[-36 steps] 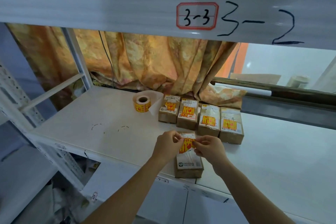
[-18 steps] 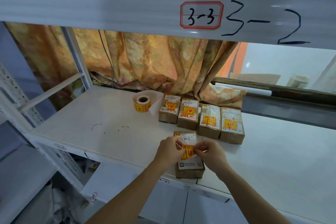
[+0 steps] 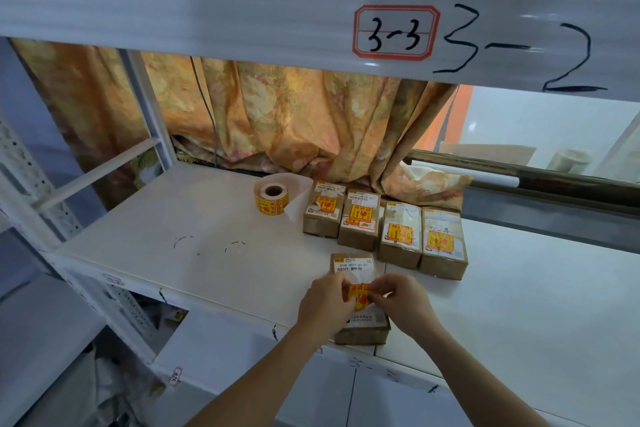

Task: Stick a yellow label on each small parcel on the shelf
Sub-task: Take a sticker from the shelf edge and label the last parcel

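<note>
A small brown parcel [image 3: 353, 265] with a white shipping slip lies near the front edge of the white shelf [image 3: 194, 218]. A yellow label [image 3: 358, 295] with red print rests on the top of that parcel. My left hand [image 3: 325, 302] pinches the label's left edge and my right hand [image 3: 401, 302] its right edge. Behind them a row of several small brown parcels [image 3: 384, 229] stands side by side, each with a yellow label on top. A roll of yellow labels [image 3: 273, 199] sits left of the row, its backing paper trailing loose.
An upper shelf beam [image 3: 207, 14] marked "3-3" and "3-2" crosses the top of the view. An orange patterned curtain [image 3: 277, 121] hangs behind the shelf. White uprights [image 3: 149, 114] stand at the left. A lower shelf level [image 3: 346, 399] shows beneath.
The label was held above the parcel's far end; my two hands have since brought it down and toward me onto the parcel's top.
</note>
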Available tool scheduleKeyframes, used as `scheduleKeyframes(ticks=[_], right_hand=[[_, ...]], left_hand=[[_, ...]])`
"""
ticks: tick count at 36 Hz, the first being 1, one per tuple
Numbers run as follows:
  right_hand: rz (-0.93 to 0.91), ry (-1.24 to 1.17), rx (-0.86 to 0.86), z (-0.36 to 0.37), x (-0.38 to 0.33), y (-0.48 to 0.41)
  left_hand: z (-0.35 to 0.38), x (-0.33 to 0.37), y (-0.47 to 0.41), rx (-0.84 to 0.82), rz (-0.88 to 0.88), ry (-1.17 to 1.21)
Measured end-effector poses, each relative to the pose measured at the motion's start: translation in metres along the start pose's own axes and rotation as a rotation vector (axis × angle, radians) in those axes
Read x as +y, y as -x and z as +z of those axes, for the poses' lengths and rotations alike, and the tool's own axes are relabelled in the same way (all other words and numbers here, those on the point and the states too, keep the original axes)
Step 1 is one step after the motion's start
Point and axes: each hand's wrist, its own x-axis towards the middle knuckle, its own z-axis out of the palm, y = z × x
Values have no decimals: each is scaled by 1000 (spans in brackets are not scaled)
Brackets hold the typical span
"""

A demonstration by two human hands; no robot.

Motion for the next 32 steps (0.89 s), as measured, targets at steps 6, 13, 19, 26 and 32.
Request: scheduleKeyframes(ticks=[6,13,19,26,32], right_hand=[[-45,30,-39,-4,4,-3],[-85,30,-113,-6,9,-5],[-120,47,-135,-6,12,-4],[-160,65,-143,-7,11,-2],[-197,92,-142,-10,10,-1]], left_hand=[[7,0,4,45,9,-20],[10,-3,10,93,113,-105],[13,-11,13,105,146,-128],[11,-17,17,111,157,-131],[10,-23,16,70,149,-103]])
